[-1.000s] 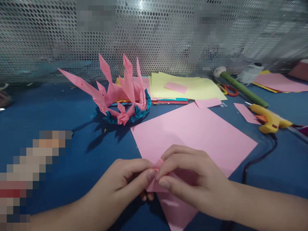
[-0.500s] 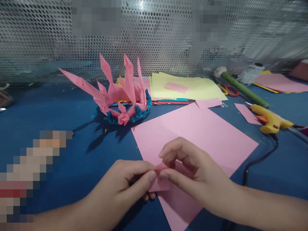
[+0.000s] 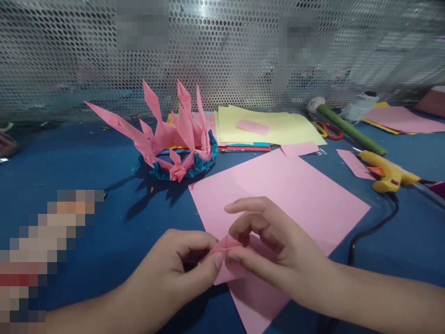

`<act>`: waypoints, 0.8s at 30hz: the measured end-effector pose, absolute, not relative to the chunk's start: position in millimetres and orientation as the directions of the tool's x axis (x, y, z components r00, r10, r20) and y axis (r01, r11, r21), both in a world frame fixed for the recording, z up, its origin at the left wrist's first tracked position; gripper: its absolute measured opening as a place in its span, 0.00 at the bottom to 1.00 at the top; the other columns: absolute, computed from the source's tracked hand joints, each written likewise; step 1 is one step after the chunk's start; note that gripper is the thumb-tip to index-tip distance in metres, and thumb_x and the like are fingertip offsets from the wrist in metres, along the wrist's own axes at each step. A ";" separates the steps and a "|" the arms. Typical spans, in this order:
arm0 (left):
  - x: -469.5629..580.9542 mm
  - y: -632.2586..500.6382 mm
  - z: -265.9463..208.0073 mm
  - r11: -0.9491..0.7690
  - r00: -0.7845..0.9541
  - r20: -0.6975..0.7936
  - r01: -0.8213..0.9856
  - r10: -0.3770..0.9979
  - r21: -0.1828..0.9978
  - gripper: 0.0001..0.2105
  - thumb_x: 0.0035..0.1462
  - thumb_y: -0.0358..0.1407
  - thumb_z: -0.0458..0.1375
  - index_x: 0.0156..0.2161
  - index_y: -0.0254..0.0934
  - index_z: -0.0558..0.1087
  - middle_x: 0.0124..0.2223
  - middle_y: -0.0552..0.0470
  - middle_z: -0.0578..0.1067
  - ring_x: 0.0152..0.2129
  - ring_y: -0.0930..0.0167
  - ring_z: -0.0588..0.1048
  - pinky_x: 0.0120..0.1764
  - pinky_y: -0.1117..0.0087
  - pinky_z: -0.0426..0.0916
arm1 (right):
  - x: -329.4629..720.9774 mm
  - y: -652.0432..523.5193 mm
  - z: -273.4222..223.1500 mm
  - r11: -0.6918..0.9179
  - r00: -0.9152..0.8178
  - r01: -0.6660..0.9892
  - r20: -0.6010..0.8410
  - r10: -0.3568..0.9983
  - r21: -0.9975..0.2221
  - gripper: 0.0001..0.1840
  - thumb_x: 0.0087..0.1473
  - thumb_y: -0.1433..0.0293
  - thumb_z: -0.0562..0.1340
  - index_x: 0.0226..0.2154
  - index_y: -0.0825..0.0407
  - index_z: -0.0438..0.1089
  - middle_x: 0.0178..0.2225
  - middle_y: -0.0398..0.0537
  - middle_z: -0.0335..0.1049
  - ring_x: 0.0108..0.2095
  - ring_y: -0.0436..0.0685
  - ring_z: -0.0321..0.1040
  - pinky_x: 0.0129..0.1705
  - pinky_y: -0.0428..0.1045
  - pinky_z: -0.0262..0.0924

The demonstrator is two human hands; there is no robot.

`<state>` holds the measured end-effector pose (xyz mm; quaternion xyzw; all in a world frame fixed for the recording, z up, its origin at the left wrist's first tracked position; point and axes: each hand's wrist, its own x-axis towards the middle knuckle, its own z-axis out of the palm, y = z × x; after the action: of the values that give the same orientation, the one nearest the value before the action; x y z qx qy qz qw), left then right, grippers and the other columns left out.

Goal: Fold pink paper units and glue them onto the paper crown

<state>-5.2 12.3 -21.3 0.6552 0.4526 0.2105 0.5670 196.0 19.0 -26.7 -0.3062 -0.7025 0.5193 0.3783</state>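
Between both hands is a small folded piece of pink paper (image 3: pixel 227 273). My left hand (image 3: pixel 184 269) pinches its left side between thumb and fingers. My right hand (image 3: pixel 274 246) pinches the right side with its thumb against curled fingers, while the index finger is raised off the paper. Part of the folds is hidden by the fingers. Under the hands lies a large sheet of pink paper (image 3: pixel 288 190), flat on the blue table (image 3: pixel 104 260).
A pink and blue folded-paper crown (image 3: pixel 177 162) stands at left of centre. Behind it are yellow sheets (image 3: pixel 288 130). To the right lie a yellow glue gun (image 3: pixel 389 171) with its black cord, red-handled scissors (image 3: pixel 332 131) and a green stick (image 3: pixel 351 130). A perforated metal screen (image 3: pixel 222 55) rises behind.
My right index finger has lifted away from the others. The folded paper has tilted slightly, and more of its upper flap shows. My left fingers have shifted a little on it.
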 end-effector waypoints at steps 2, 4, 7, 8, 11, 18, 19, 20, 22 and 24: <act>-4.8 12.4 -21.9 0.097 0.485 -0.255 0.327 0.836 0.940 0.16 0.61 0.43 0.54 0.23 0.38 0.65 0.23 0.59 0.61 0.22 0.74 0.59 0.25 0.74 0.55 | 197.7 19.1 -28.5 0.327 -0.528 0.065 0.245 0.813 -0.943 0.27 0.58 0.80 0.61 0.56 0.44 0.57 0.36 0.40 0.68 0.36 0.48 0.69 0.42 0.45 0.66; -5.0 12.9 -22.5 0.113 0.454 -0.246 0.301 0.856 0.947 0.15 0.60 0.44 0.57 0.25 0.38 0.67 0.25 0.58 0.65 0.24 0.73 0.63 0.28 0.74 0.59 | 198.9 19.0 -30.2 0.374 -0.536 0.067 0.282 0.796 -0.925 0.31 0.56 0.83 0.60 0.58 0.44 0.56 0.39 0.43 0.70 0.39 0.49 0.70 0.44 0.47 0.67; -6.3 14.0 -22.5 0.024 0.410 -0.158 0.313 0.898 0.950 0.11 0.58 0.42 0.59 0.28 0.39 0.71 0.31 0.55 0.71 0.31 0.69 0.69 0.34 0.72 0.63 | 199.5 19.6 -31.1 0.479 -0.546 0.085 0.361 0.756 -0.874 0.33 0.52 0.86 0.59 0.56 0.45 0.58 0.47 0.47 0.69 0.46 0.52 0.69 0.49 0.50 0.66; -6.9 14.2 -22.1 -0.005 0.401 -0.131 0.321 0.907 0.947 0.10 0.57 0.41 0.59 0.29 0.39 0.72 0.33 0.55 0.71 0.32 0.68 0.70 0.36 0.72 0.64 | 199.5 19.9 -30.9 0.511 -0.547 0.095 0.385 0.744 -0.854 0.32 0.51 0.87 0.59 0.55 0.46 0.60 0.48 0.47 0.69 0.47 0.53 0.68 0.50 0.50 0.66; -8.4 14.5 -20.5 -0.021 0.396 -0.111 0.314 0.911 0.949 0.09 0.58 0.41 0.59 0.29 0.40 0.74 0.32 0.56 0.71 0.32 0.69 0.70 0.36 0.73 0.64 | 199.5 20.0 -29.2 0.533 -0.536 0.103 0.405 0.741 -0.840 0.26 0.53 0.85 0.59 0.51 0.47 0.62 0.46 0.46 0.69 0.45 0.51 0.69 0.48 0.47 0.67; -9.0 16.2 -22.7 0.152 0.316 -0.185 0.127 0.931 0.980 0.05 0.60 0.38 0.60 0.33 0.42 0.71 0.29 0.62 0.69 0.26 0.76 0.67 0.30 0.79 0.64 | 199.7 19.0 -28.7 0.429 -0.519 0.105 0.318 0.793 -0.897 0.18 0.59 0.76 0.62 0.49 0.46 0.60 0.44 0.46 0.66 0.37 0.50 0.71 0.40 0.48 0.70; -9.1 16.9 -23.8 0.156 0.310 -0.183 0.110 0.933 0.982 0.05 0.60 0.38 0.60 0.33 0.41 0.70 0.28 0.62 0.69 0.26 0.76 0.67 0.30 0.79 0.64 | 199.7 19.7 -29.1 0.470 -0.525 0.121 0.345 0.778 -0.874 0.19 0.57 0.76 0.64 0.48 0.46 0.61 0.44 0.45 0.66 0.40 0.51 0.70 0.43 0.48 0.69; -9.2 17.4 -24.7 0.157 0.311 -0.178 0.091 0.934 0.983 0.06 0.60 0.37 0.60 0.33 0.41 0.70 0.29 0.62 0.70 0.27 0.76 0.68 0.31 0.79 0.64 | 199.5 20.3 -29.6 0.521 -0.535 0.140 0.378 0.756 -0.842 0.20 0.56 0.76 0.66 0.48 0.45 0.63 0.44 0.45 0.65 0.44 0.52 0.69 0.47 0.49 0.68; -9.6 17.8 -26.1 0.166 0.324 -0.174 0.052 0.930 0.985 0.08 0.61 0.37 0.60 0.31 0.40 0.67 0.33 0.60 0.74 0.33 0.74 0.72 0.37 0.77 0.66 | 199.1 21.1 -31.1 0.601 -0.561 0.188 0.417 0.715 -0.777 0.20 0.53 0.77 0.68 0.46 0.46 0.66 0.46 0.46 0.62 0.48 0.53 0.66 0.51 0.49 0.65; -10.2 17.3 -26.6 0.174 0.333 -0.171 0.021 0.927 0.985 0.10 0.61 0.37 0.60 0.29 0.40 0.66 0.38 0.59 0.76 0.39 0.72 0.73 0.42 0.75 0.66 | 198.4 20.8 -33.2 0.651 -0.573 0.238 0.437 0.693 -0.721 0.17 0.54 0.80 0.66 0.44 0.48 0.68 0.48 0.48 0.60 0.45 0.51 0.66 0.49 0.47 0.66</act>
<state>-10.2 17.3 -26.6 0.5295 0.4479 0.3644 0.6215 198.4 20.8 -33.2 -0.2803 -0.8310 0.3098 0.3672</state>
